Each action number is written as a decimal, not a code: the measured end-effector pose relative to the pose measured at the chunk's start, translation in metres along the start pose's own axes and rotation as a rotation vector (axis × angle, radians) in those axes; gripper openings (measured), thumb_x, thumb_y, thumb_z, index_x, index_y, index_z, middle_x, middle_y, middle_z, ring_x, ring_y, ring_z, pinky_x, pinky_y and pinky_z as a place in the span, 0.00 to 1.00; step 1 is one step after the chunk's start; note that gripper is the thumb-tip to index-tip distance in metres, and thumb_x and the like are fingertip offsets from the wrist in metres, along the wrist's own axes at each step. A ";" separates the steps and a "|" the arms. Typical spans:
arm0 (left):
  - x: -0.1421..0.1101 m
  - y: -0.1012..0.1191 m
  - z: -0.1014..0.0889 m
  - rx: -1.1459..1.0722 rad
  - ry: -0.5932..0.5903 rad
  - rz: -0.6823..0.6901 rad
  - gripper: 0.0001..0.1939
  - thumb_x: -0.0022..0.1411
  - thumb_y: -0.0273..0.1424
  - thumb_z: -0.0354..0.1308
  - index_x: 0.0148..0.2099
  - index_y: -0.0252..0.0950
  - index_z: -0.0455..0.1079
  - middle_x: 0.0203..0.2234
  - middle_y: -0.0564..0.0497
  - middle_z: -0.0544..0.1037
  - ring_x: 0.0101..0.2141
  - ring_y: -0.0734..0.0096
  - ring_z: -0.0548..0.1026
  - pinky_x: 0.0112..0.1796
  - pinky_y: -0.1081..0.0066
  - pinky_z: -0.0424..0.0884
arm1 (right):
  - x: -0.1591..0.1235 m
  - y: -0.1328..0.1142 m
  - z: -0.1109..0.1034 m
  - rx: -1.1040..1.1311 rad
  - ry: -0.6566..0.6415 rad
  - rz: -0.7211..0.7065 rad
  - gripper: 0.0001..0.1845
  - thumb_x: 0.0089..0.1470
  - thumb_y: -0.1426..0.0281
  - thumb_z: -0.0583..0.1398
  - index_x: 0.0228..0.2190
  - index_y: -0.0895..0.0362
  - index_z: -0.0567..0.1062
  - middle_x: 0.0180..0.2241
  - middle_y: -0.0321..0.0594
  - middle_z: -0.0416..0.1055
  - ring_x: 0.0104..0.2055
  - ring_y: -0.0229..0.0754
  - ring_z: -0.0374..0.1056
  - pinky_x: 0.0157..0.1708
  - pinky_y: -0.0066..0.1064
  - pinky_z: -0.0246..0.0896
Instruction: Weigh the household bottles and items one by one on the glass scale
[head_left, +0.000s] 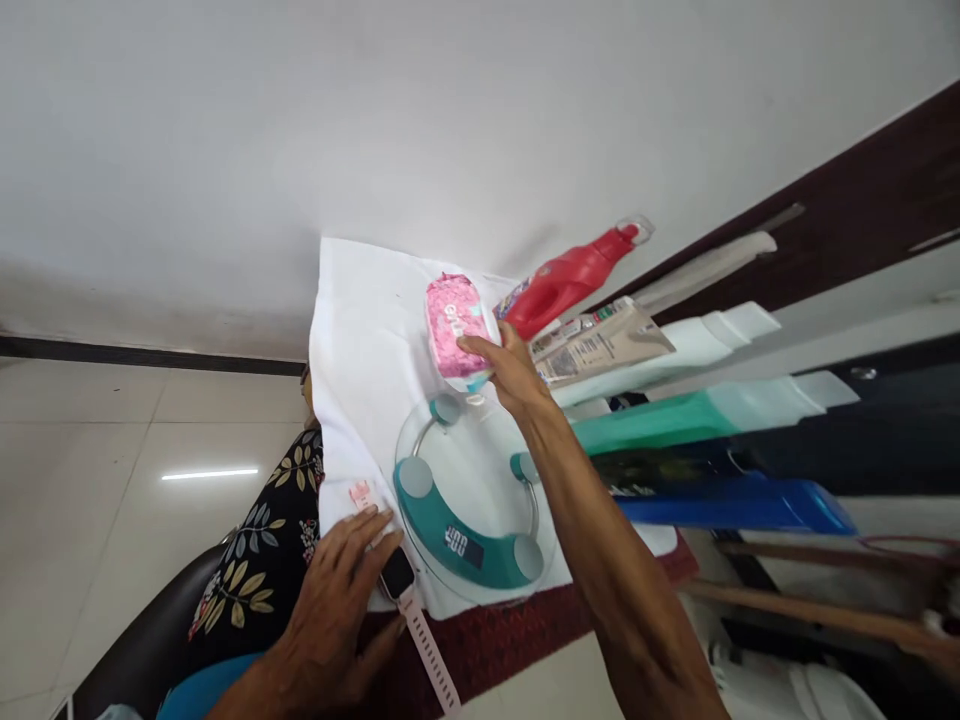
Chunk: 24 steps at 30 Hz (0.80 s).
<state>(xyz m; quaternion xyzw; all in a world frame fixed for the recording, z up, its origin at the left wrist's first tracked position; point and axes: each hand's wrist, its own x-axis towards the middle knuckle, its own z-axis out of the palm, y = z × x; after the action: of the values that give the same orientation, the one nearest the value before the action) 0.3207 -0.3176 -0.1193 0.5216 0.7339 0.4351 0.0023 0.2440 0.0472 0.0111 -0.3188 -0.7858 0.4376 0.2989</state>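
Observation:
My right hand (508, 372) is closed round a pink and white patterned packet (455, 322), holding it just past the far rim of a round glass scale (471, 500) with teal pads and a lit display. My left hand (337, 590) lies flat with spread fingers on the near left corner of a white cloth (360, 360), its fingertips next to a smartwatch (409, 600) with a pale pink strap. A small pink tag (361, 494) lies just beyond those fingers.
A red bottle (570, 283), a brown carton (600, 345) and white, green, dark and blue bottles (720, 505) lie in a row right of the scale. The cloth covers a dark red mat (495, 640). Floral fabric (262, 560) and tiled floor show at left.

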 end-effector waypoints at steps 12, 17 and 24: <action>0.015 0.001 -0.024 0.066 -0.104 0.060 0.35 0.76 0.33 0.61 0.80 0.40 0.59 0.73 0.36 0.71 0.73 0.44 0.69 0.71 0.45 0.66 | -0.182 0.008 -0.104 -0.324 -0.114 0.095 0.54 0.46 0.57 0.75 0.71 0.50 0.67 0.65 0.53 0.77 0.65 0.68 0.75 0.65 0.64 0.71; 0.016 0.001 -0.026 0.100 -0.052 0.092 0.39 0.76 0.33 0.63 0.83 0.40 0.55 0.74 0.34 0.68 0.74 0.41 0.66 0.71 0.43 0.67 | -0.186 0.013 -0.107 -0.087 -0.037 0.110 0.53 0.51 0.41 0.74 0.70 0.49 0.68 0.71 0.56 0.72 0.71 0.66 0.71 0.68 0.64 0.69; 0.030 0.027 -0.044 0.130 0.012 0.093 0.44 0.74 0.37 0.68 0.84 0.41 0.54 0.73 0.33 0.67 0.76 0.38 0.64 0.71 0.37 0.68 | -0.224 0.060 -0.144 0.021 0.598 0.218 0.35 0.66 0.34 0.57 0.40 0.53 0.78 0.31 0.41 0.79 0.34 0.47 0.76 0.39 0.41 0.73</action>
<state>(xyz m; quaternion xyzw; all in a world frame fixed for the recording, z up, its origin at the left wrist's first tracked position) 0.3076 -0.3211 -0.0609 0.5513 0.7358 0.3893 -0.0562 0.5045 -0.0275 -0.0212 -0.5124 -0.6200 0.3620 0.4711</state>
